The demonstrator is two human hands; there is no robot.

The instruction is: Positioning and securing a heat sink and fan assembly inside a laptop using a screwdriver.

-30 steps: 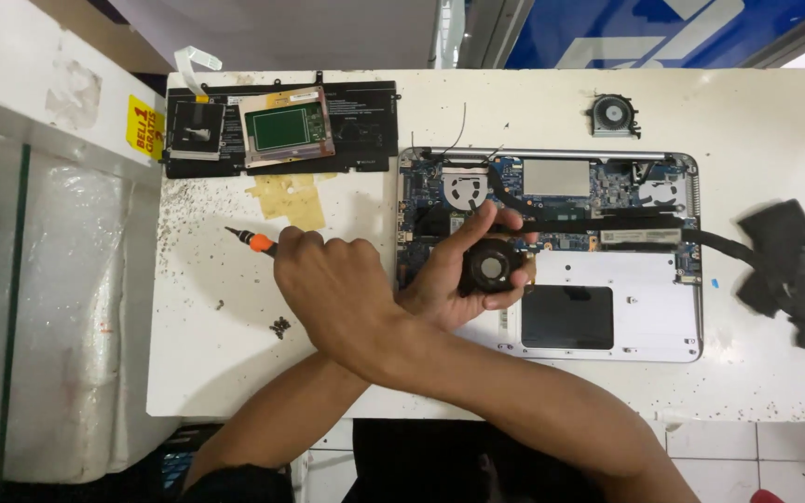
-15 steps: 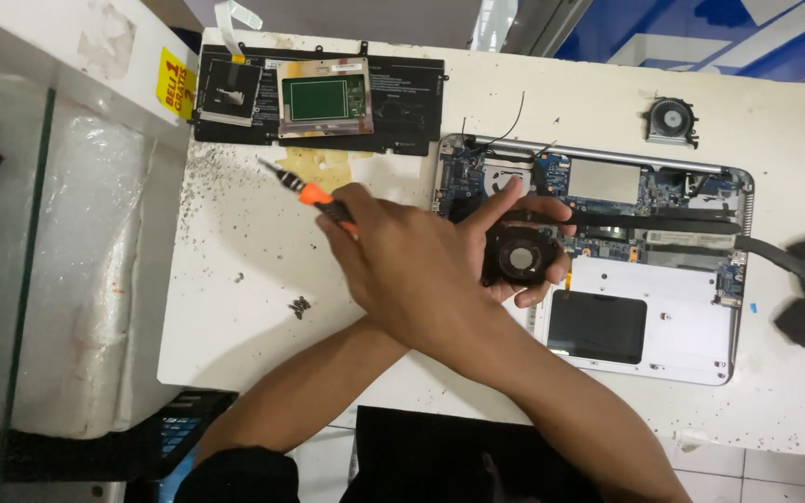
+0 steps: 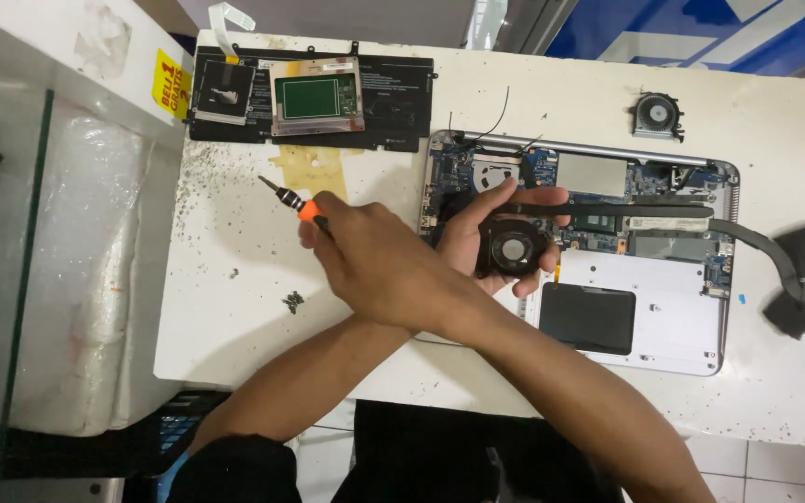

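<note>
White counter (image 3: 235, 307), speckled with dark grit, carries an opened laptop (image 3: 663, 326) with its bottom cover off and its boards bare.

My arms are crossed. My right hand (image 3: 375, 265) reaches over to the left, its fingers closed round an orange-collared screwdriver (image 3: 293, 202). The tip points up and away over the bare counter and touches nothing. My left hand (image 3: 477, 237) lies under that arm, its fingers curled loosely round a small black cooling fan (image 3: 512, 250), held just above the laptop's left half, near the dark touchpad panel.

Over the last second little has moved except my head. The whole scene has slid across the view, while both hands have kept their grip and their crossing. The fan has stayed in my palm, off the board, and the driver has stayed idle.

A little heap of screws (image 3: 293, 300) lies near my right wrist. A flat black battery (image 3: 393, 93) with a green-faced module (image 3: 317, 96) resting on it sits at the far edge. A second loose fan (image 3: 659, 115) lies beyond the laptop.
</note>
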